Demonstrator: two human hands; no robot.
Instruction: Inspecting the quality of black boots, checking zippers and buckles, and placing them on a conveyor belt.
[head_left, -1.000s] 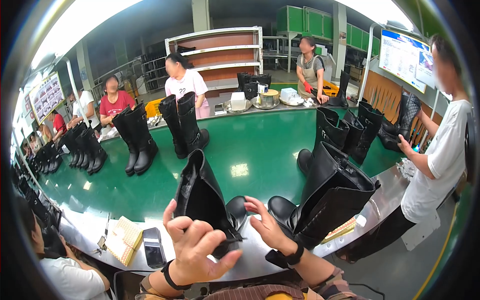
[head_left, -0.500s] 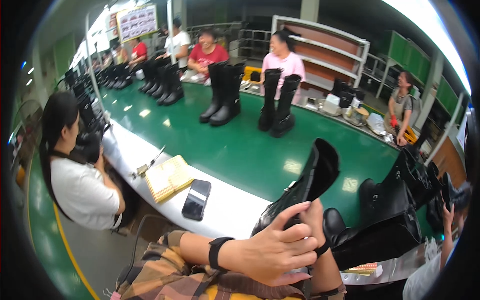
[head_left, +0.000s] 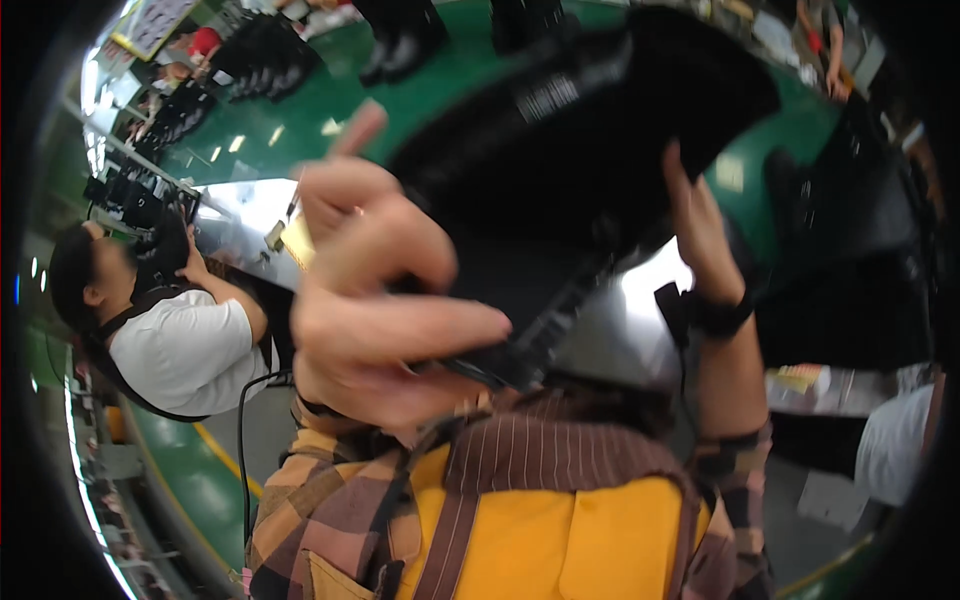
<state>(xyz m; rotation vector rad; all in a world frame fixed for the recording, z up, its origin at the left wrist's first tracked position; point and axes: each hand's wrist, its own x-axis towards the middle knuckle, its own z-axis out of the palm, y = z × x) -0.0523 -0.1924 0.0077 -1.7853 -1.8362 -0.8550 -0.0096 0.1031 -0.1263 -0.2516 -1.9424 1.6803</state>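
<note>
A black boot point(head_left: 560, 190) fills the middle, tilted, with its wide shaft toward the upper right and a studded or buckled strap along its lower side. My right hand point(head_left: 705, 235) holds it from the right, thumb up along the shaft, the other fingers hidden behind it. Large and blurred, my left hand point(head_left: 365, 290) is raised in front of the boot's left side. Its fingers are bent and spread apart, one pointing upward, with nothing seen between them. Whether it touches the boot cannot be made out.
A co-worker in a white shirt point(head_left: 185, 340) sits at the left, hands on a dark boot. Several black boots stand on the green table point(head_left: 290, 150); more dark boots point(head_left: 840, 250) lie at the right. Another person's white sleeve point(head_left: 895, 445) shows at the lower right.
The view has tipped down toward my lap. The boot has come closer and fills the middle. My left hand has left my right hand's side and risen up and left.
</note>
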